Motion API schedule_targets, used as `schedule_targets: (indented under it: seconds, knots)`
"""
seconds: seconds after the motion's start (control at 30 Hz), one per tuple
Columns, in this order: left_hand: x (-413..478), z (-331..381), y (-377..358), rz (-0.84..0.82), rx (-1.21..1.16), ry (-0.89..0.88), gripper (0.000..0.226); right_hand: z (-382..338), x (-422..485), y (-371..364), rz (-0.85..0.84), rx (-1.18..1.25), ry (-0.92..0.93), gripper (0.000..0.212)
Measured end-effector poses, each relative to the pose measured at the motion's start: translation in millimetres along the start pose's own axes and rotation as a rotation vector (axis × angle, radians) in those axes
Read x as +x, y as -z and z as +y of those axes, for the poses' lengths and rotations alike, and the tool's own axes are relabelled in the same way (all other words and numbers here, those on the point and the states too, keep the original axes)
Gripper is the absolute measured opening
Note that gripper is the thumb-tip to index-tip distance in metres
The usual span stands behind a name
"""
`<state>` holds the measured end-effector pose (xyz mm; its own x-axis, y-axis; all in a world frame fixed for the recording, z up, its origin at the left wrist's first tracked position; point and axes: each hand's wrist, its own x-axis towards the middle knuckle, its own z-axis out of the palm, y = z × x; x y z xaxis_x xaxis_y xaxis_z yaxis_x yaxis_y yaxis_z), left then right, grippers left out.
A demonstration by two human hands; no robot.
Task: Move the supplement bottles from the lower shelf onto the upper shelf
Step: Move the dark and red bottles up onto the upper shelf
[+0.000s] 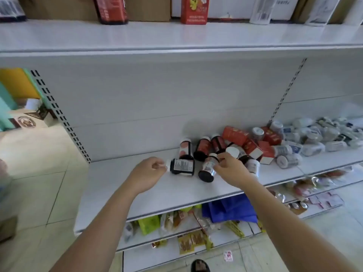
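Several dark supplement bottles with red labels and white caps lie in a heap (204,148) on the white lower shelf (157,193). My left hand (149,171) pinches the white cap of one dark bottle (181,166) lying on its side. My right hand (229,167) grips the neck end of another dark bottle (208,169), tilted with its base toward me. The white upper shelf (176,36) runs across the top of the view, with wide bare surface along its front.
Red boxes (253,142) and clear plastic jars (314,136) crowd the lower shelf to the right. On the upper shelf stand a red carton (194,9), a dark red pack (111,9) and cardboard boxes. Snack packets fill the shelves below. A foot (200,266) shows on the tiled floor.
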<state>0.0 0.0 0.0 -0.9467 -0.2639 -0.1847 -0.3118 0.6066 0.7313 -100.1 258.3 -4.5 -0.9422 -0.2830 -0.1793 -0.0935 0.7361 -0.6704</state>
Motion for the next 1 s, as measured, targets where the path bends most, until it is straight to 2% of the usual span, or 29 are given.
schedule_targets:
  seconds: [0.07,0.17,0.2,0.27,0.33,0.4,0.43,0.47,0.5,0.57,0.63,0.7,0.73,0.8,0.93,1.0]
  knots:
    - [21.5,0.7,-18.4,0.005,-0.235,0.188,0.039,4.0,17.2,-8.3,0.012,-0.021,-0.019,0.049]
    - [49.9,0.2,-49.4,0.009,-0.590,0.500,0.046,9.1,40.3,-31.2,-0.029,-0.043,-0.155,0.048]
    - [58.4,-0.2,-59.0,-0.003,-0.679,0.588,0.047,13.2,50.3,-39.4,-0.031,-0.096,-0.136,0.048]
    - [76.5,-4.3,-77.9,-0.017,-0.745,0.678,0.053,22.4,69.3,-49.7,-0.133,-0.297,-0.092,0.047]
    - [97.7,-8.7,-97.1,0.001,-0.739,0.710,0.061,41.4,90.1,-63.1,-0.163,-0.296,-0.031,0.045]
    - [111.3,-7.6,-108.3,0.024,-0.737,0.721,0.061,42.4,93.4,-68.7,-0.196,-0.115,-0.054,0.041]
    - [119.1,-8.4,-114.0,0.054,-0.735,0.722,0.060,37.6,88.1,-67.5,-0.158,0.077,-0.050,0.044]
    - [125.9,-9.0,-118.4,0.085,-0.733,0.727,0.059,30.7,84.2,-65.8,-0.086,0.138,-0.092,0.050]
    - [130.2,-8.7,-121.7,0.118,-0.735,0.731,0.060,32.9,88.0,-67.0,0.013,0.087,-0.096,0.056]
    - [132.5,-9.6,-127.2,0.158,-0.752,0.728,0.061,41.4,94.4,-70.4,-0.061,0.077,-0.173,0.065]
    - [128.0,-8.8,-128.1,0.195,-0.776,0.685,0.065,42.9,94.1,-71.8,-0.115,0.204,-0.217,0.080]
    - [121.9,-8.3,-123.0,0.232,-0.792,0.595,0.080,42.0,90.5,-68.8,-0.132,0.356,-0.278,0.089]
    - [118.6,-8.3,-117.4,0.250,-0.799,0.545,0.084,41.6,89.5,-68.1,-0.143,0.415,-0.307,0.085]
    - [109.5,-4.1,-101.7,0.249,-0.851,0.456,0.077,31.9,83.0,-62.7,-0.169,0.554,-0.334,0.067]
    - [76.8,14.5,-60.8,0.216,-0.852,0.275,0.046,2.8,57.4,-41.8,-0.277,0.731,-0.210,0.074]
    - [55.8,23.8,-41.1,0.213,-0.868,0.216,0.041,-13.5,38.1,-30.6,-0.324,0.831,-0.153,0.064]
